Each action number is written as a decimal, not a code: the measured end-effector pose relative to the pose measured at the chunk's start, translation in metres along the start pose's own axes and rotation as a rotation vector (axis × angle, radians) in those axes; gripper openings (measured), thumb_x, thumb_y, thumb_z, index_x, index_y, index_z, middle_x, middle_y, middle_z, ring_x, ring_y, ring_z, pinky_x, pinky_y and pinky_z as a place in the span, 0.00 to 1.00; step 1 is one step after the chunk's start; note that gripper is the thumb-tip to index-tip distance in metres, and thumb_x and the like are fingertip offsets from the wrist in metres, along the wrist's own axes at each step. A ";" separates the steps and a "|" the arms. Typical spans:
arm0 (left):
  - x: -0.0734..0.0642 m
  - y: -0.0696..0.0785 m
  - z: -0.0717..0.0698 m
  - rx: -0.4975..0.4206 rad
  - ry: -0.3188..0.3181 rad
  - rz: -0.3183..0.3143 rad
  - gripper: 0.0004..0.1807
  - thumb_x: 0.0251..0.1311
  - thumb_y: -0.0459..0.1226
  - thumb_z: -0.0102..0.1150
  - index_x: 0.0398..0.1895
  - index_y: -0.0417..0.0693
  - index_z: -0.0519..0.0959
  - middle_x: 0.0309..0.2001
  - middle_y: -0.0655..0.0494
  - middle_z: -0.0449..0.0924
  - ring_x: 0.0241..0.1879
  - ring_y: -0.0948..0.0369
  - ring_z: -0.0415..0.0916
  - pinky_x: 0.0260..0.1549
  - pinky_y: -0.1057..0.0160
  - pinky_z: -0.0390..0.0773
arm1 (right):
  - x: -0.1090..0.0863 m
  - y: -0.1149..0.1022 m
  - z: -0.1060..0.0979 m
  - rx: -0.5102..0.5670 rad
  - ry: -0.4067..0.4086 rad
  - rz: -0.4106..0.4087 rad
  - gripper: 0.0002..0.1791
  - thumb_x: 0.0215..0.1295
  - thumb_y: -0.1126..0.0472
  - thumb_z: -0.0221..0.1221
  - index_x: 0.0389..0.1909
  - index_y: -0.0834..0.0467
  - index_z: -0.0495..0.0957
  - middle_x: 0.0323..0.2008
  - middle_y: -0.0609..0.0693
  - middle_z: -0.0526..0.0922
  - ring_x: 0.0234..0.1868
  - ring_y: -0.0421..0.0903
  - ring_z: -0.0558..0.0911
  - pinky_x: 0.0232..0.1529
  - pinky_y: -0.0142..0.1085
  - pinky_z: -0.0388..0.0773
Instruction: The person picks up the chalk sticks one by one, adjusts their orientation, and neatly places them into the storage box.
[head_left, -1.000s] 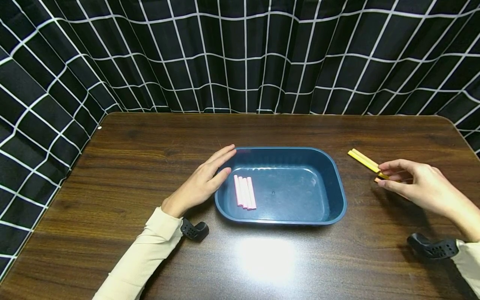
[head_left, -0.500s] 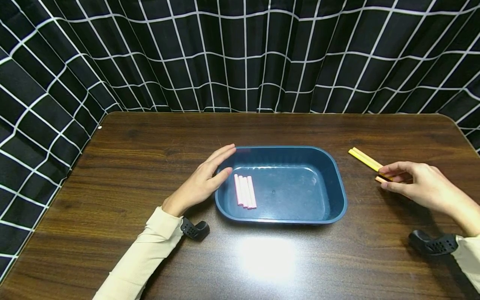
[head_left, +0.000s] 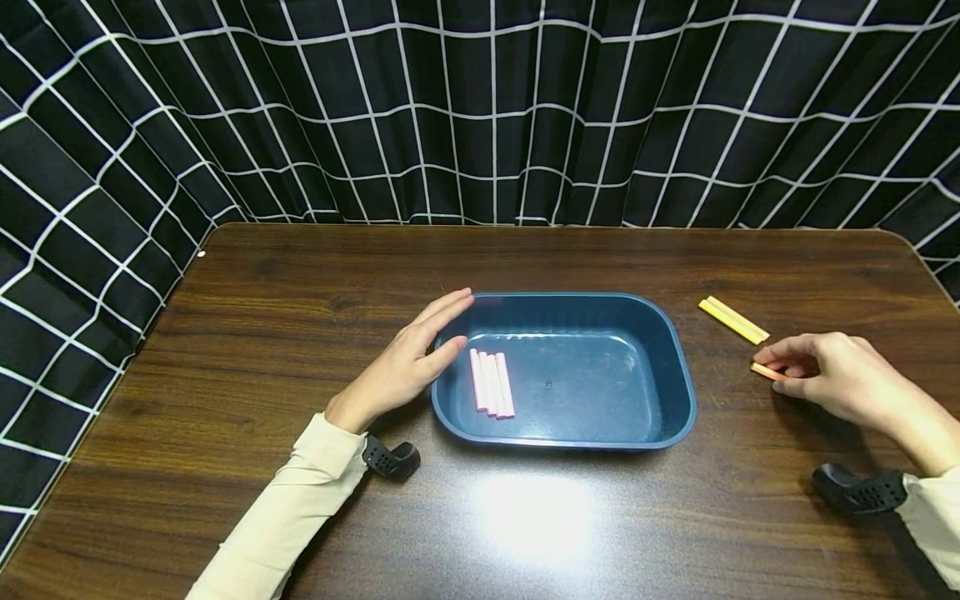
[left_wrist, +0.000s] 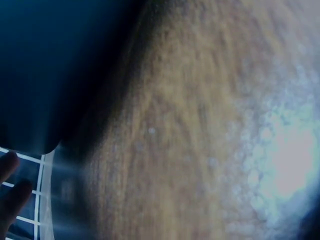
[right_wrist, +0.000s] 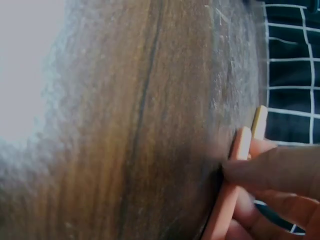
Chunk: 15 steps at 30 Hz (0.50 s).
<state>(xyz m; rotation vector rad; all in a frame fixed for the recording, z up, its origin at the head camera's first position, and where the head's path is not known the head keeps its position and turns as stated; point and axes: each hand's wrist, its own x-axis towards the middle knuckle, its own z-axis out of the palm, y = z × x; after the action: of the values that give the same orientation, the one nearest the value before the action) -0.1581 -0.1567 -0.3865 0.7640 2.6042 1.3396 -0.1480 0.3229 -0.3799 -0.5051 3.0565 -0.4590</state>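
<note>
Right hand, nearer, pinches orange stick; long axis runs leftward, roughly toward blue tub; contact with surface unclear. Left hand straight-fingered at tub's left end.

The left sleeve is long, pale cream and finely ribbed, its cuff softly creased. The right sleeve, at the near right, is the same cream. Beside each cuff sits a matte black wrist mount, the left mount and right mount both pierced with small holes and ending in a rounded, curved lump.
</note>
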 end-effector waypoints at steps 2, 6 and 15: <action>0.000 0.000 0.000 0.003 0.000 -0.003 0.30 0.73 0.41 0.49 0.76 0.49 0.60 0.78 0.54 0.54 0.78 0.56 0.51 0.76 0.47 0.53 | 0.000 0.000 0.000 0.004 -0.006 0.011 0.11 0.50 0.71 0.68 0.36 0.61 0.85 0.24 0.42 0.81 0.24 0.22 0.66 0.25 0.28 0.64; 0.001 -0.001 0.000 0.007 -0.002 -0.007 0.30 0.73 0.40 0.50 0.76 0.50 0.60 0.78 0.55 0.54 0.78 0.56 0.51 0.76 0.47 0.53 | 0.000 -0.003 -0.002 0.027 -0.005 0.045 0.09 0.51 0.71 0.66 0.36 0.61 0.86 0.25 0.47 0.84 0.24 0.22 0.68 0.25 0.29 0.65; 0.000 -0.001 0.000 0.018 -0.004 -0.017 0.29 0.73 0.41 0.50 0.75 0.48 0.62 0.79 0.57 0.53 0.78 0.57 0.50 0.76 0.47 0.54 | 0.002 -0.017 -0.010 0.143 -0.025 0.130 0.12 0.60 0.66 0.64 0.45 0.65 0.82 0.24 0.48 0.85 0.17 0.30 0.72 0.20 0.31 0.64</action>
<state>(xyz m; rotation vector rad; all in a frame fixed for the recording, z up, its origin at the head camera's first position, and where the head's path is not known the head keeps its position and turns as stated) -0.1585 -0.1571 -0.3869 0.7448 2.6172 1.3108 -0.1447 0.3096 -0.3655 -0.3020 2.9791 -0.6544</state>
